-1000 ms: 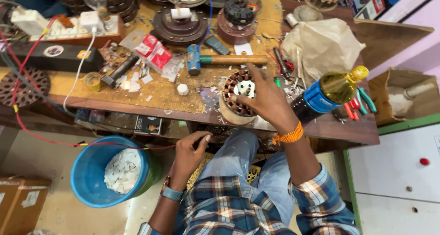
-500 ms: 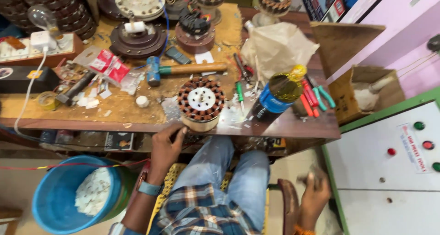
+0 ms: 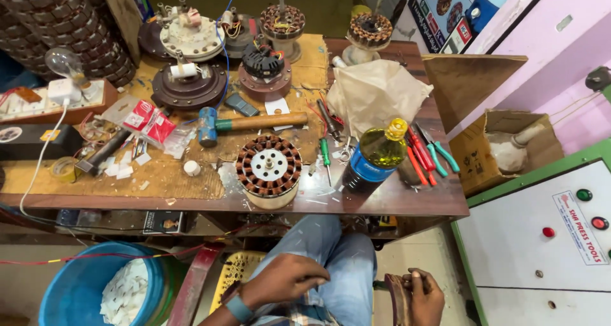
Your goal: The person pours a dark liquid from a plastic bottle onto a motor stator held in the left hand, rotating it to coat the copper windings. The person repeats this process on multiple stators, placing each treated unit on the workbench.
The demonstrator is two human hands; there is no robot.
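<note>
My right hand [image 3: 423,294] is curled shut on a dark brown flat piece [image 3: 400,299], low beside my knee. My left hand [image 3: 284,279] rests on my jeans [image 3: 331,256], fingers loosely bent, holding nothing. Up ahead of both, a wound stator [image 3: 268,171] sits at the surface [image 3: 394,199] edge; oil bottle [image 3: 374,157] right of it.

A red-and-white packet [image 3: 147,122] lies near the worktop's left edge. A blue label [image 3: 364,168] wraps the bottle by the front edge. A white sign [image 3: 578,227] sits on the cabinet beside the worktop's right edge.
</note>
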